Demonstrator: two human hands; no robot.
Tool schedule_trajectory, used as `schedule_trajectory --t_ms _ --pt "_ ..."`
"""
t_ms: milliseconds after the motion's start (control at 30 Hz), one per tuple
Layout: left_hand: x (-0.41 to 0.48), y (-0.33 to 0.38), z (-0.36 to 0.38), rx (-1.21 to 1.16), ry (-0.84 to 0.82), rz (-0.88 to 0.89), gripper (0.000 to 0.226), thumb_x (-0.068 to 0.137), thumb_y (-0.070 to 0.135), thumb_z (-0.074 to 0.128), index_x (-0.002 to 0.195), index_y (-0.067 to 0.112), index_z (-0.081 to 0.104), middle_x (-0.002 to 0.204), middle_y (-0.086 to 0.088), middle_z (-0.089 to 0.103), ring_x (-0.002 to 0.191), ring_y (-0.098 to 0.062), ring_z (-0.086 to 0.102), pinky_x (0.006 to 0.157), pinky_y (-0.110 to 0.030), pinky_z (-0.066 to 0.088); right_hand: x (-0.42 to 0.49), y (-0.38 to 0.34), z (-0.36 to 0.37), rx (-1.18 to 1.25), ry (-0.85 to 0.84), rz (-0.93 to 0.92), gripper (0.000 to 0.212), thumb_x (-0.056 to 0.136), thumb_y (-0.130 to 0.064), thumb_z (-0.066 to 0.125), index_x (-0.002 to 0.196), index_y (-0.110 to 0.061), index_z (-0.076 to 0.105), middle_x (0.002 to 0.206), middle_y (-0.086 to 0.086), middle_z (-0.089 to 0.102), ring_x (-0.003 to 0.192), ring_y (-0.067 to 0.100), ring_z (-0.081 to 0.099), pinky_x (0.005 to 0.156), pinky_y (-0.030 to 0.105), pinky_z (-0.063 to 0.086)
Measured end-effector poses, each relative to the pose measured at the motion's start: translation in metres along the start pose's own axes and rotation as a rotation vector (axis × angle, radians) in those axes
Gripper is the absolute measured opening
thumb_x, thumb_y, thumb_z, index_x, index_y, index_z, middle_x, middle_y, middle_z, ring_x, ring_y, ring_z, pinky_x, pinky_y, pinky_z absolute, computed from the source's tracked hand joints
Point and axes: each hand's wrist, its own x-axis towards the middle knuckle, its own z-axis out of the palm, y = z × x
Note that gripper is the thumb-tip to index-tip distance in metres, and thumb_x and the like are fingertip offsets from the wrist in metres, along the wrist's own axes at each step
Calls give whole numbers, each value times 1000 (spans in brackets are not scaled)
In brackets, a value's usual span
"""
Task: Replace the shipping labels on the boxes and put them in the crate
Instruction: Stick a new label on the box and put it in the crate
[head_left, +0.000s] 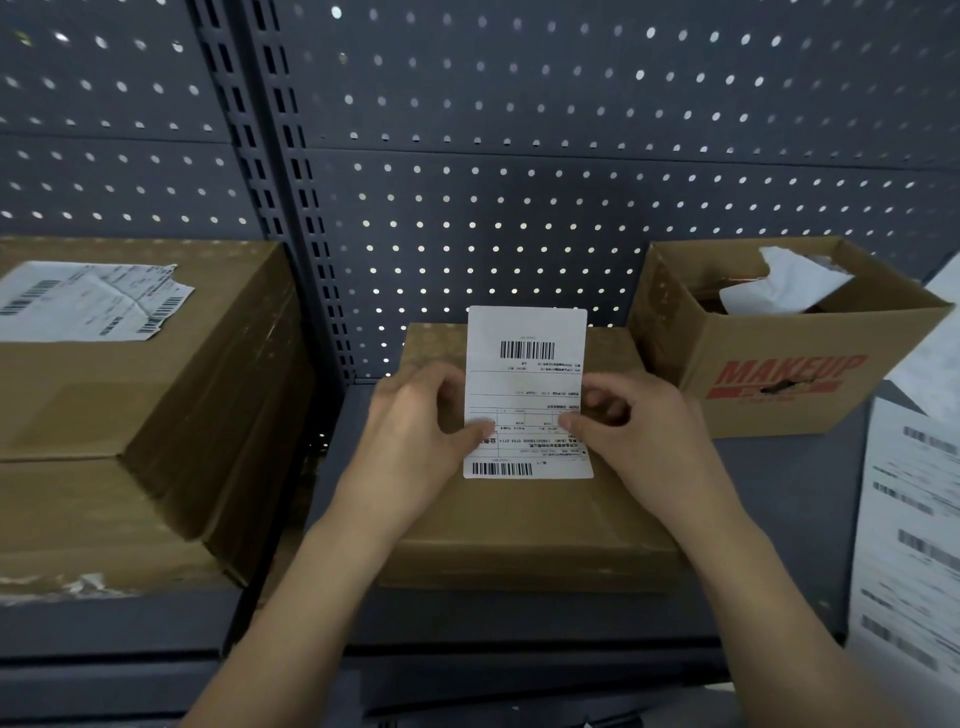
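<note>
At nine o'clock I see stacked cartons (130, 405) bearing a torn label (88, 301). At centre, the left hand (415, 441) pinches one side edge of a white shipping label (527, 374) and the right hand (639, 441) the other, over a flat cardboard box (530, 525). An open MAKEUP carton (779, 374) sits at two o'clock.

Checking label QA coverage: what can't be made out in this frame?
Head view only:
- shipping label: the print is too small to read. The left hand and right hand pinch and cover its side edges, and its back is unseen.
- MAKEUP box: its walls hide the contents, apart from some crumpled white paper.
- label sheets: blurred and cut off by the right edge.
- crate: not in frame.
</note>
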Motion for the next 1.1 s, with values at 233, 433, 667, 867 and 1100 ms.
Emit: schedule_trajectory --t_ms 233,433,667,867,1100 --pt "-3 -2 1 54 30 26 50 82 33 78 127 31 55 107 17 49 111 -12 47 88 -24 38 -4 1 0 3 91 23 47 84 -35 75 129 -28 61 95 -13 62 87 0 57 69 5 38" --pt "-9 -1 4 175 54 47 55 83 55 66 131 33 51 122 9 51 119 -19 44 101 -42 42 -12 -10 -2 -60 19 -29 57 83 -53 67 134 -42 46 119 -17 52 112 1 43 91 19 39" --pt "-15 0 9 465 -36 86 80 78 76 39 141 27 40 130 1 44 122 -23 35 101 -41 34 -18 -13 10 -366 -64 21 92 71 -88 37 149 -45 14 135 -5 40 129 18 31 108 37 23" --pt "-14 -6 4 450 -108 96 74 86 72 34 148 33 31 138 5 35 128 -18 26 108 -37 26 -17 -8 2 -217 -109 144 84 88 -64 52 154 -37 9 153 -5 28 142 18 23 107 42 33" --pt "-13 -10 5 422 -95 120 55 99 50 42 150 31 33 141 4 36 127 -19 26 106 -36 26 -14 -3 1 -98 -36 110 67 96 -39 56 154 -33 21 153 -8 31 141 17 26 107 42 35"
